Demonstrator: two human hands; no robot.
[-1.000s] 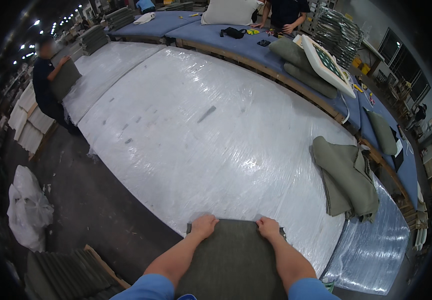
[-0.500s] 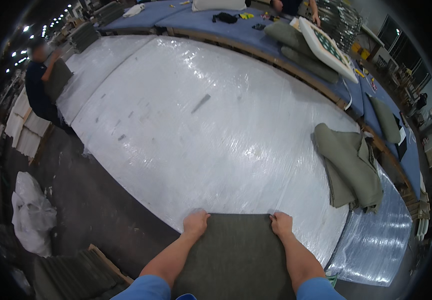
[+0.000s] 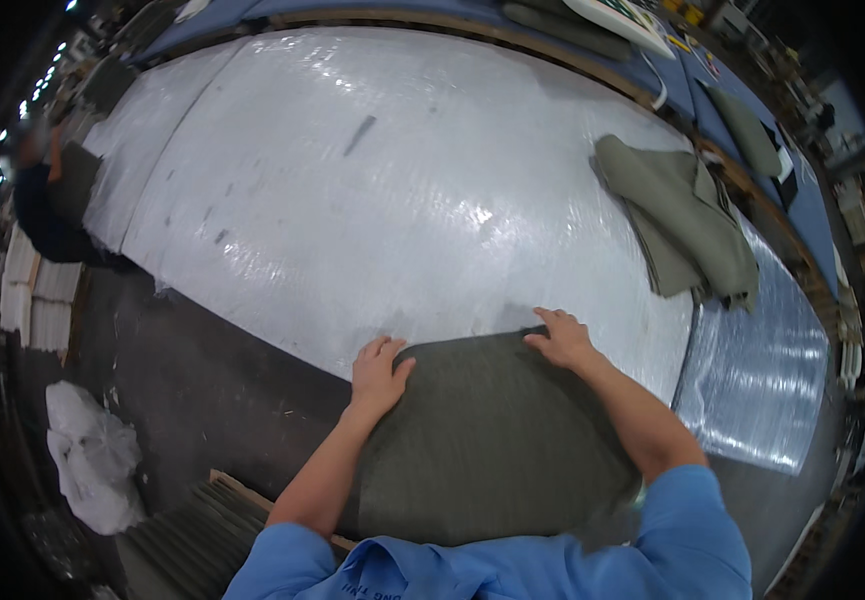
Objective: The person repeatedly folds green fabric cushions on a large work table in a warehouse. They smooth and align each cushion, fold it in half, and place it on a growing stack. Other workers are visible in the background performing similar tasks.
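At the near, 6 o'clock side of the film-covered table (image 3: 302, 200), your grey-green panel (image 3: 492, 440) lies toward your body, its far end overlapping the table's edge. Your left hand (image 3: 377, 375) at the panel's 11 o'clock corner and your right hand (image 3: 564, 340) at its 1 o'clock corner have just gone from pinching to loosely spread, fingers part-open and clamped on nothing, so the panel seems steadied rather than gripped.

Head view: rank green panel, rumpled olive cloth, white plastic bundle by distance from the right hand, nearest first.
1. Green panel, at the right hand
2. Rumpled olive cloth, to the right
3. White plastic bundle, on the floor, far left
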